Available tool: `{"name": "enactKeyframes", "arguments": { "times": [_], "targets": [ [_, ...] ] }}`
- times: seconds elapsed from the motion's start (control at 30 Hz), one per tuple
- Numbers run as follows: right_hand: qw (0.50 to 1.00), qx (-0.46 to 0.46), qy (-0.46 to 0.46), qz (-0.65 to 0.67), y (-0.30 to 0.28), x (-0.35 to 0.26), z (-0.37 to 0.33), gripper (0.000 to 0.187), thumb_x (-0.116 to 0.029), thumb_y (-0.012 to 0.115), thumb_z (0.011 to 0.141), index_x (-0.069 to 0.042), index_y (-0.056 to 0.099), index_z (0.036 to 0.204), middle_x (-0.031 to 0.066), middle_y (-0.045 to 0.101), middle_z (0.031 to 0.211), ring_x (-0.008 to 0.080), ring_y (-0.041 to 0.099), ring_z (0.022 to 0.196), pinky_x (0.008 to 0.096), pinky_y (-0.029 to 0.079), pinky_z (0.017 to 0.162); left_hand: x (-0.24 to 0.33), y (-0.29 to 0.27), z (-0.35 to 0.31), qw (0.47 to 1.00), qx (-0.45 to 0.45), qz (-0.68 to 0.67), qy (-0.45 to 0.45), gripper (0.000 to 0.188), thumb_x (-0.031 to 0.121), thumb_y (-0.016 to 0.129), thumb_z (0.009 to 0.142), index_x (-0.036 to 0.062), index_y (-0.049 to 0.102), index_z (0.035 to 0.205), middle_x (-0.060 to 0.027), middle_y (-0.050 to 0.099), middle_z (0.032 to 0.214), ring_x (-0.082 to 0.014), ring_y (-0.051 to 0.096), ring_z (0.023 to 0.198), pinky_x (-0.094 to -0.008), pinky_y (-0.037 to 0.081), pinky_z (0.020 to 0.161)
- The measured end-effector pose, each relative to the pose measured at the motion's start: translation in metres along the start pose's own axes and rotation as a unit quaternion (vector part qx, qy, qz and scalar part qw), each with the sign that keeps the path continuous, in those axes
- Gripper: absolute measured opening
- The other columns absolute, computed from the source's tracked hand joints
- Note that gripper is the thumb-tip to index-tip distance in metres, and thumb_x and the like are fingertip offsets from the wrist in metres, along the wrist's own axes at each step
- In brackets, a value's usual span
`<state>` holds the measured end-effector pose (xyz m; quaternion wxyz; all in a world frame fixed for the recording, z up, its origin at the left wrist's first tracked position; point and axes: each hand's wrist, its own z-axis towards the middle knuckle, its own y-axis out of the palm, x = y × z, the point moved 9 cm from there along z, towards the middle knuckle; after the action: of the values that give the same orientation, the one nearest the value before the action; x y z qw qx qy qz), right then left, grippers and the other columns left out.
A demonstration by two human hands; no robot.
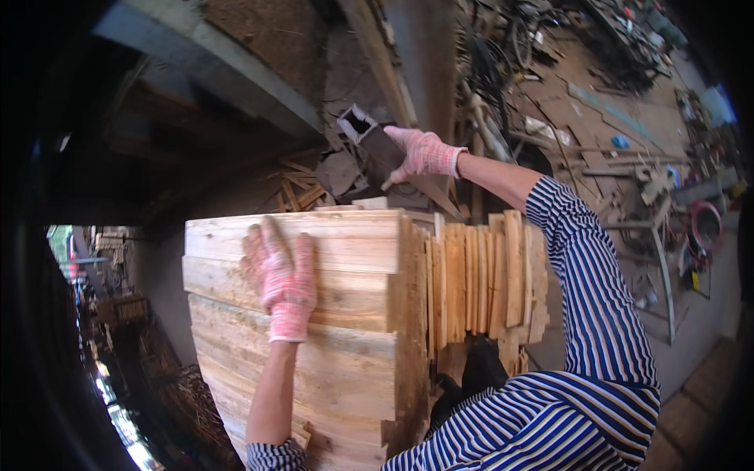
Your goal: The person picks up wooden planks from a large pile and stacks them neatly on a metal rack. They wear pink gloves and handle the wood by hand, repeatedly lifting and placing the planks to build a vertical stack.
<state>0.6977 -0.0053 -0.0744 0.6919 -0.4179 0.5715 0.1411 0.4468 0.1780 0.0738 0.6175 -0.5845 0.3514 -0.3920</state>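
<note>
While the stacked boards point(345, 306) at 7 o'clock in the head view are touched by the splayed, gloved left hand point(284, 286), a dark hollow tube point(380, 149) at 12 o'clock is gripped by the gloved right hand point(425, 152); both hands are placed well apart. Upright wooden slats point(477, 275) are noted at 4 o'clock.

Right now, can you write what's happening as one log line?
left grip: open, fingers spread on stacked boards | right grip: around dark hollow tube | wood pieces: beside stacked boards
</note>
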Motion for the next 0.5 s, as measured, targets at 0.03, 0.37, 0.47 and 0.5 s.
{"name": "enactKeyframes", "arguments": {
  "times": [0.03, 0.37, 0.47, 0.5],
  "targets": [
    [0.999, -0.034, 0.000, -0.039, 0.015, -0.012, 0.014, 0.074, -0.014, 0.090, 0.062, -0.007, 0.058, 0.128, 0.0093, 0.072, 0.103, 0.0188, 0.068, 0.095, 0.0351, 0.056, 0.081, 0.001, -0.002, 0.000, 1.000, 0.010, -0.002, 0.007, 0.079, 0.055, 0.046, 0.104, 0.0034, 0.029, 0.160, -0.0260, 0.032, 0.163, -0.0432, 0.024, 0.154, -0.0552, 0.012, 0.126],
    [0.967, -0.250, -0.050, -0.009, 0.061, -0.176, 0.077, 0.081, -0.005, 0.096, 0.058, -0.006, 0.058, 0.129, 0.0067, 0.073, 0.112, 0.0151, 0.066, 0.104, 0.0344, 0.058, 0.088, -0.001, -0.006, 0.000, 0.999, 0.030, 0.004, 0.018, 0.073, 0.046, 0.046, 0.104, -0.0049, 0.032, 0.155, -0.0290, 0.034, 0.159, -0.0483, 0.029, 0.149, -0.0590, 0.018, 0.123],
    [0.957, -0.283, -0.055, 0.000, 0.068, -0.169, 0.080, 0.080, -0.005, 0.096, 0.057, -0.006, 0.058, 0.127, 0.0053, 0.073, 0.107, 0.0151, 0.065, 0.099, 0.0346, 0.057, 0.084, -0.002, -0.005, -0.001, 0.999, 0.031, 0.000, 0.014, 0.073, 0.045, 0.045, 0.104, -0.0051, 0.032, 0.156, -0.0291, 0.035, 0.159, -0.0476, 0.029, 0.149, -0.0585, 0.018, 0.123],
    [0.955, -0.290, -0.061, 0.004, 0.071, -0.161, 0.079, 0.079, -0.005, 0.097, 0.056, -0.007, 0.058, 0.125, 0.0044, 0.072, 0.104, 0.0155, 0.065, 0.098, 0.0353, 0.057, 0.082, -0.002, -0.005, -0.001, 0.999, 0.032, -0.002, 0.014, 0.072, 0.044, 0.045, 0.104, -0.0049, 0.032, 0.156, -0.0291, 0.035, 0.159, -0.0472, 0.029, 0.149, -0.0583, 0.018, 0.123]
  ]
}}
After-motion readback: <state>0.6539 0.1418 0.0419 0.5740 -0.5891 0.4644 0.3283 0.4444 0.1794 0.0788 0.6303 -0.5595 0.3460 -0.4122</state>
